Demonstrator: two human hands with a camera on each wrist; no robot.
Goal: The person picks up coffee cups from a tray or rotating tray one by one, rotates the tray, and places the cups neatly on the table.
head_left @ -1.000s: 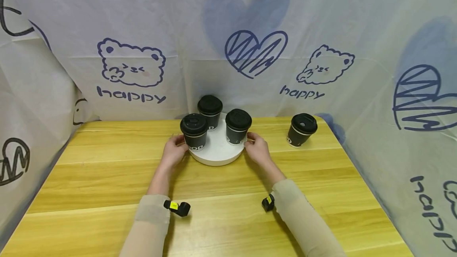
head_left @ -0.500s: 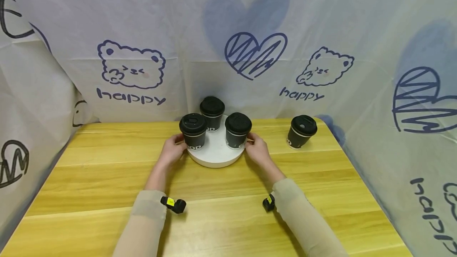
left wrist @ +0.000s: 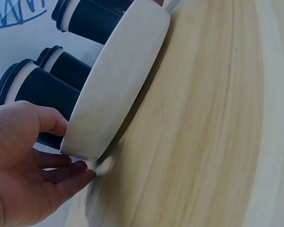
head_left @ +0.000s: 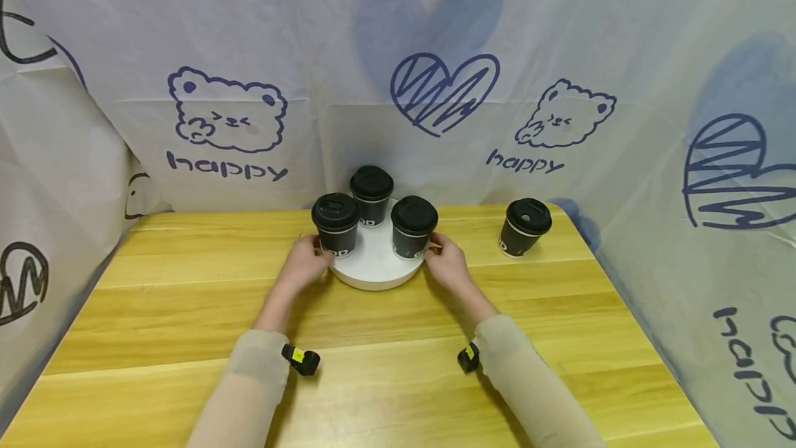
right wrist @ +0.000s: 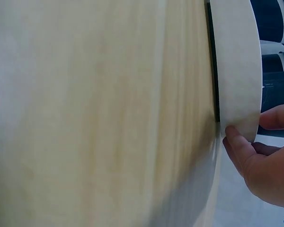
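Note:
A round white turntable (head_left: 375,272) stands at the back middle of the wooden table. Three black lidded paper coffee cups are upright on it: one at front left (head_left: 336,228), one behind (head_left: 372,200), one at right (head_left: 412,234). My left hand (head_left: 303,263) grips the turntable's left edge, thumb over the top rim beside the front-left cup, other fingers at the lower side, as the left wrist view shows. On the opposite edge my right hand (head_left: 449,261) pinches the rim between thumb and fingers, close to the right cup. A dark gap shows beneath the turntable (left wrist: 118,80).
A fourth such cup (head_left: 522,230) stands apart on the table (head_left: 385,379) near its back right corner. White cloth (head_left: 348,54) printed with bears and hearts hangs behind and along the sides. Each sleeve carries a small black camera (head_left: 302,359).
The turntable has turned slightly clockwise seen from above: the left cup shifted back, the rear cup rightward, the right cup forward. Both hands stay at the rim; the left forearm drifted left.

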